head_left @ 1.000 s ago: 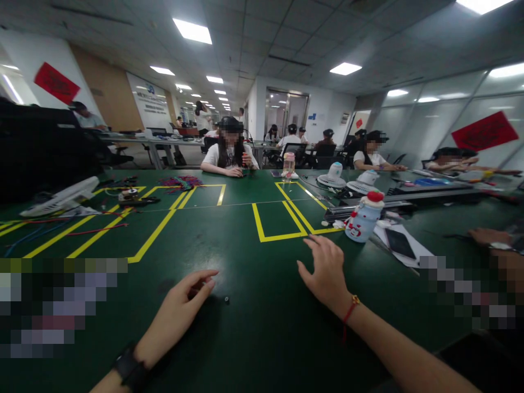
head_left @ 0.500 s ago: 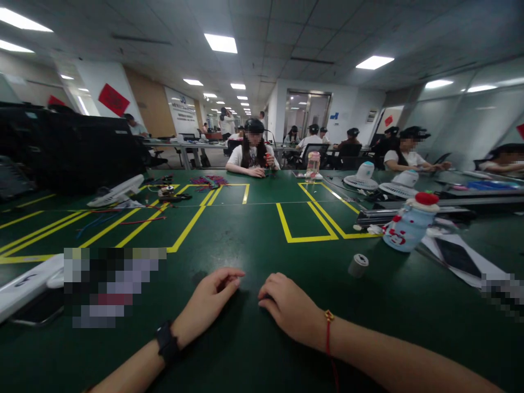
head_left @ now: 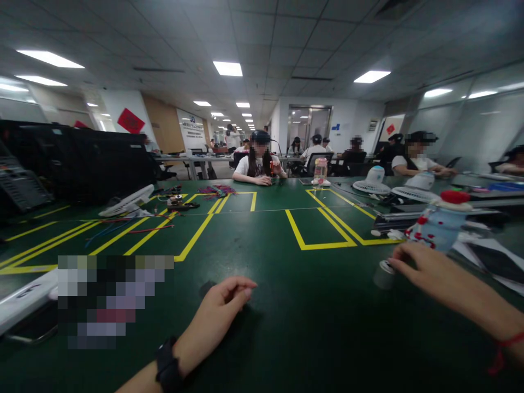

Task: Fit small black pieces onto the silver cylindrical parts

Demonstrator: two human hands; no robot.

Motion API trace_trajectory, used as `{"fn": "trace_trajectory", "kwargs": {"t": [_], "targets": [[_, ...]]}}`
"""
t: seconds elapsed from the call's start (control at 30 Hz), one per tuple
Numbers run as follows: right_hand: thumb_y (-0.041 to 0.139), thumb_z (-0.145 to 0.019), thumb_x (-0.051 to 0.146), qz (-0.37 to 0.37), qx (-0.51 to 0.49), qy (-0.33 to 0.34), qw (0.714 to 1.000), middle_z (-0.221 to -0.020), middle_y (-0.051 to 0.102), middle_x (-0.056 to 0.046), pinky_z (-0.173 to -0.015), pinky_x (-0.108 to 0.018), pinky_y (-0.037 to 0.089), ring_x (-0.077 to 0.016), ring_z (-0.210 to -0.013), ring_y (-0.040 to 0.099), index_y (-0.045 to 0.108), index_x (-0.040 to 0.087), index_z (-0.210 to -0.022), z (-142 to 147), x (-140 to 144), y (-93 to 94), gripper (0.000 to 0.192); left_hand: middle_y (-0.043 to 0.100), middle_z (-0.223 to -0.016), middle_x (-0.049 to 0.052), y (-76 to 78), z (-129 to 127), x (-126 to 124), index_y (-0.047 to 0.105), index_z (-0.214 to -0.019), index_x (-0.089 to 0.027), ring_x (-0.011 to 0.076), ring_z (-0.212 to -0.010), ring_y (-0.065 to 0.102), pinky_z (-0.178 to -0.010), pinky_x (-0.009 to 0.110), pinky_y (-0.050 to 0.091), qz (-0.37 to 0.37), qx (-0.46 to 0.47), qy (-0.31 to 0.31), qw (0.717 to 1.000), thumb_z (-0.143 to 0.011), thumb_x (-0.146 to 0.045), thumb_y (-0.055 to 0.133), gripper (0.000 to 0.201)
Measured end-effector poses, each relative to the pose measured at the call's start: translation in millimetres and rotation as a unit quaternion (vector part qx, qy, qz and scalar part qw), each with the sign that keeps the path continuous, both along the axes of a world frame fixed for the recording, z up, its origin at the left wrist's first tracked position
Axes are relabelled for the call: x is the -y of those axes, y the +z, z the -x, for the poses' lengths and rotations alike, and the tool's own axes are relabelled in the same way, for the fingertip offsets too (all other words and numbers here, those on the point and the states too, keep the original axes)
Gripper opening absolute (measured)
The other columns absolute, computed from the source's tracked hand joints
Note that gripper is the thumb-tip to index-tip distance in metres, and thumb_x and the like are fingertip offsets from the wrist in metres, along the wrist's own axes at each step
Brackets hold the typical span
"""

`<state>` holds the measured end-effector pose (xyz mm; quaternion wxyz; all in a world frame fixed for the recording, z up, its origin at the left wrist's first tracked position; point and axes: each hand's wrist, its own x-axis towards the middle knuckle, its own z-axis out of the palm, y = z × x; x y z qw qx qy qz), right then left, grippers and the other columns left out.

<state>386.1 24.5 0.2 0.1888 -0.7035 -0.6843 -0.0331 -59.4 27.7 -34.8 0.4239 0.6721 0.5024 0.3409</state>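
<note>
Blue red-capped bottle [head_left: 442, 224] on the green worktop [head_left: 245, 234]. Beyond this bottle, two white fans [head_left: 371, 186]; to its right, a dark phone [head_left: 493, 259]; beyond and left of it, a clear pink-topped flask [head_left: 320, 173]; far to its left, tangled purple-red wires [head_left: 215, 191], then a black case [head_left: 82, 161].

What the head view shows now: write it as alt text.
A person's right grip is at the top of a small grey cylinder on a green table, near a blue bottle; the left grip, loosely curled, is apart.

Green table [head_left: 286, 338], yellow tape [head_left: 329, 246], grey cylinder [head_left: 383, 276], bottle [head_left: 444, 225]
</note>
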Motion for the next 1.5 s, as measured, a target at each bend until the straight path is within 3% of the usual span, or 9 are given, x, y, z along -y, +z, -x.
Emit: {"fn": "trace_trajectory", "kwargs": {"t": [0.1,0.27,0.37,0.7,1.07,1.5], "targets": [[0.047,-0.081,0.056,0.038,-0.031,-0.005,0.999,-0.081,0.06,-0.009,-0.055,-0.03,0.042,-0.0168,-0.064,0.055,0.059,0.018,-0.084,-10,2,-7.6,0.039,0.059,-0.073,-0.001,-0.8,0,0,0.066,-0.098,-0.02,0.0165,-0.065,0.054,-0.061,0.028,0.043,-0.001,0.001,0.003,1.0,-0.082,-0.043,0.055,0.03],[0.046,-0.083,0.055,0.015,-0.064,0.005,0.998,-0.091,0.062,-0.008,-0.064,-0.031,0.047,-0.0186,-0.077,0.059,0.06,0.022,-0.092,2,4,-5.9,0.038,0.063,-0.076,0.0,0.9,0,1,0.068,-0.098,-0.022,0.0175,-0.068,0.056,-0.063,0.028,0.044,-0.005,-0.002,0.006,1.0,-0.082,-0.044,0.055,0.03],[0.051,-0.081,0.053,0.046,-0.102,0.021,0.994,-0.094,0.062,-0.008,-0.065,-0.031,0.047,-0.0189,-0.078,0.059,0.062,0.022,-0.091,5,2,-5.5,0.034,0.063,-0.077,0.0,1.3,0,2,0.068,-0.098,-0.022,0.0174,-0.069,0.055,-0.063,0.028,0.044,-0.004,-0.004,0.007,1.0,-0.082,-0.043,0.055,0.029],[0.052,-0.079,0.055,0.046,-0.195,-0.002,0.98,-0.095,0.065,-0.01,-0.065,-0.028,0.049,-0.0195,-0.078,0.062,0.065,0.022,-0.092,5,11,-2.6,0.038,0.061,-0.075,0.0,-0.9,2,2,0.068,-0.098,-0.022,0.0168,-0.068,0.055,-0.063,0.027,0.044,-0.007,-0.007,0.002,1.0,-0.083,-0.044,0.055,0.03],[0.055,-0.077,0.054,0.013,-0.238,-0.035,0.971,-0.098,0.065,-0.012,-0.07,-0.03,0.048,-0.0218,-0.082,0.062,0.067,0.022,-0.093,10,17,-2.6,0.038,0.061,-0.077,0.0,-3.9,4,2,0.067,-0.098,-0.022,0.017,-0.069,0.055,-0.064,0.027,0.044,-0.009,-0.008,-0.009,1.0,-0.084,-0.043,0.054,0.029],[0.059,-0.076,0.048,0.062,-0.276,0.004,0.959,-0.106,0.064,-0.013,-0.07,-0.026,0.05,-0.023,-0.093,0.063,0.071,0.022,-0.095,2,17,-3.8,0.033,0.062,-0.078,-0.001,-5.2,4,2,0.067,-0.098,-0.023,0.0164,-0.07,0.055,-0.065,0.027,0.044,-0.004,0.002,-0.015,1.0,-0.085,-0.044,0.054,0.028]]}}
